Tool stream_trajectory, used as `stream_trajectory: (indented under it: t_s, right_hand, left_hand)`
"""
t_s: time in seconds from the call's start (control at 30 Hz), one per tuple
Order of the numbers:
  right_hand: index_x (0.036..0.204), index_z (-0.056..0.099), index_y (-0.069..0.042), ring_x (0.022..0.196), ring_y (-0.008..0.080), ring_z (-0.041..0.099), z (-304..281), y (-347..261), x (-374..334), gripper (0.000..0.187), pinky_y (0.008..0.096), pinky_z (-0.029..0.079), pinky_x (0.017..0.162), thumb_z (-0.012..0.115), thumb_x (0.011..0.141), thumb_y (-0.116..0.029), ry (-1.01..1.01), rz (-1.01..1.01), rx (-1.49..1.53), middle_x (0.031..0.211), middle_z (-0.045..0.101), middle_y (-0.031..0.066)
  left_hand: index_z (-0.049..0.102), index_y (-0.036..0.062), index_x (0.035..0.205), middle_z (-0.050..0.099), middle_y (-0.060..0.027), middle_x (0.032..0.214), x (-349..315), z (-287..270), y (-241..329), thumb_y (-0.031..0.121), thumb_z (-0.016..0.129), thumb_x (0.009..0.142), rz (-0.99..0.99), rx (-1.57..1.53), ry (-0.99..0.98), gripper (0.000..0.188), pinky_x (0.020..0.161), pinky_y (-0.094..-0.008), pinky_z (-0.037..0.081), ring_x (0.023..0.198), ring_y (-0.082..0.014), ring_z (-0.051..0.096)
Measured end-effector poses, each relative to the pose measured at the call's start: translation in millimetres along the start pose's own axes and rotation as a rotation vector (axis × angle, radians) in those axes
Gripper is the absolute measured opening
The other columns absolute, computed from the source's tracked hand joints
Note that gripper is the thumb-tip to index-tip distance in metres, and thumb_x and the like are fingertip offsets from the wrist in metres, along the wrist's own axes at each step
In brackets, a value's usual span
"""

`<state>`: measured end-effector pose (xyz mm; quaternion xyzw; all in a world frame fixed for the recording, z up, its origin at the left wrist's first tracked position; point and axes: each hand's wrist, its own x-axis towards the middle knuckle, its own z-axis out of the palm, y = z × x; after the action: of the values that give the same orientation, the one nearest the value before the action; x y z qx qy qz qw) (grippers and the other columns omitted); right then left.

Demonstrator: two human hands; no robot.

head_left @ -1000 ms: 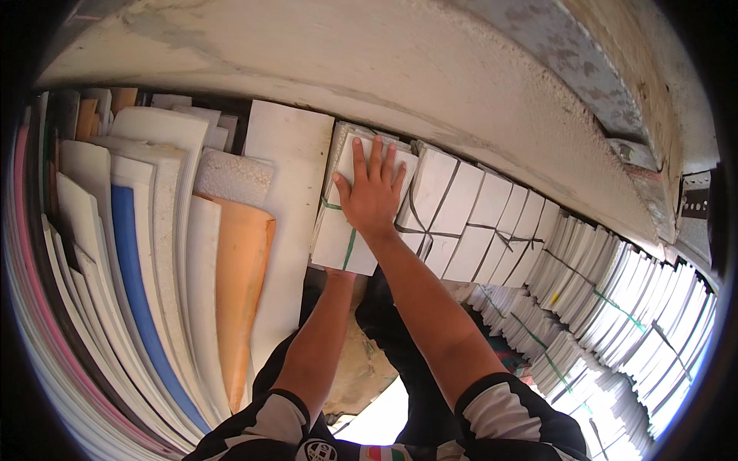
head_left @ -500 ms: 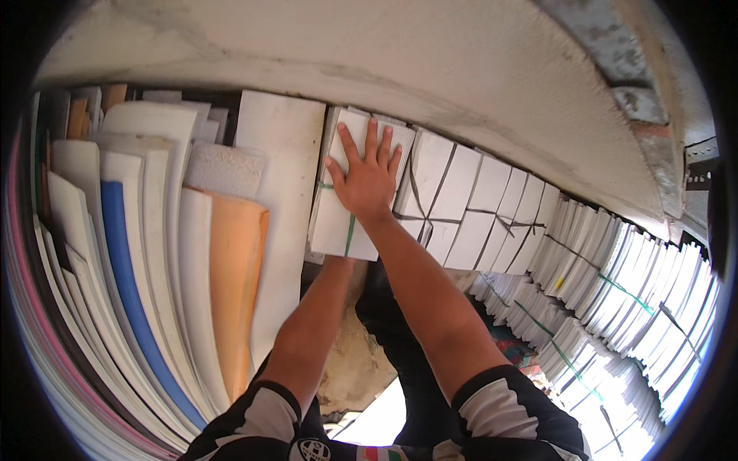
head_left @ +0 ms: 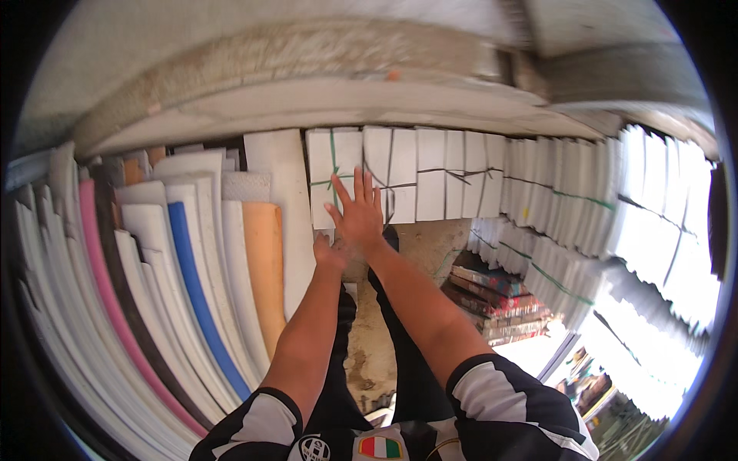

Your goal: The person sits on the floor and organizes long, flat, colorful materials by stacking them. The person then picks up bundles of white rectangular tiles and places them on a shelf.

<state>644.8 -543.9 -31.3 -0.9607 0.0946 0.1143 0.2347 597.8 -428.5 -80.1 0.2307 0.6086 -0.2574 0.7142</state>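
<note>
A white bundle of flat pieces, bound crosswise with green strapping, sits at the left end of a row against the wall. My right hand is open, fingers spread and pointing up, in front of that bundle's lower right part; whether it touches cannot be told. Just below the bundle's lower edge is my left hand, blurred by motion, so its fingers do not show clearly. Beside the green-strapped bundle stands another white bundle, tied with dark cord.
Tall sheets stand upright on the left, among them a blue sheet and an orange sheet. More tied white stacks run to the right. Patterned packs are piled low at right, near the worn floor.
My right hand has slid down from the bundle's face toward its lower edge. My left hand, hidden beneath the bundle before, now shows below it. The whole view has shifted.
</note>
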Motion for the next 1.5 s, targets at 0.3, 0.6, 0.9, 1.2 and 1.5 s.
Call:
stream_trajectory:
  t_s: [0.3, 0.6, 0.9, 1.2, 1.5]
  right_hand:
    - [0.160, 0.031, -0.029, 0.152, 0.0446, 0.018, -164.8, -19.7, -172.0, 0.064, 0.0597, 0.023, 0.119, 0.047, 0.102, -0.052, 0.007, 0.266, 0.079, 0.166, 0.018, 0.0228]
    - [0.158, 0.033, -0.029, 0.152, 0.0433, 0.022, -268.3, -2.3, -353.3, 0.064, 0.0591, 0.027, 0.117, 0.053, 0.100, -0.045, 0.406, 0.603, 0.146, 0.165, 0.022, 0.0219]
    - [0.159, 0.029, -0.033, 0.154, 0.0425, 0.017, -267.7, 2.0, -563.8, 0.068, 0.0598, 0.026, 0.118, 0.057, 0.098, -0.041, 0.667, 1.119, 0.328, 0.166, 0.019, 0.0205]
    - [0.159, 0.029, -0.036, 0.153, 0.0427, 0.019, -204.3, 10.8, -787.7, 0.070, 0.0545, 0.027, 0.117, 0.059, 0.096, -0.044, 0.924, 1.508, 0.459, 0.165, 0.020, 0.0227]
    - [0.159, 0.028, -0.036, 0.152, 0.0425, 0.021, -145.6, -37.7, -1023.4, 0.067, 0.0547, 0.031, 0.116, 0.055, 0.099, -0.046, 1.029, 1.887, 0.448, 0.165, 0.022, 0.0217]
  left_hand:
    - [0.064, 0.0063, 0.130, 0.069, -0.0064, 0.112, -212.1, 57.1, -54.6, 0.043, 0.048, 0.107, 0.138, 0.814, -0.174, 0.046, 0.073, -0.0324, 0.044, 0.079, -0.0143, 0.055]
    - [0.065, 0.0030, 0.129, 0.070, -0.0083, 0.109, -358.6, 51.1, -172.2, 0.038, 0.057, 0.103, 0.273, 1.543, -0.661, 0.044, 0.079, -0.0275, 0.046, 0.091, -0.0161, 0.063]
    - [0.068, 0.0015, 0.118, 0.070, -0.0042, 0.099, -420.4, -64.9, -347.9, 0.033, 0.055, 0.105, 0.091, 1.995, -0.892, 0.036, 0.063, -0.0268, 0.044, 0.077, -0.0090, 0.057]
    - [0.068, -0.0001, 0.117, 0.070, -0.0064, 0.101, -452.1, -250.5, -506.0, 0.033, 0.055, 0.104, -0.009, 2.360, -1.206, 0.038, 0.071, -0.0284, 0.046, 0.079, -0.0110, 0.056]
    - [0.056, -0.0049, 0.133, 0.063, -0.0179, 0.127, -532.3, -482.7, -625.3, 0.036, 0.049, 0.106, -0.334, 2.709, -1.326, 0.050, 0.100, -0.0387, 0.047, 0.117, -0.0258, 0.059]
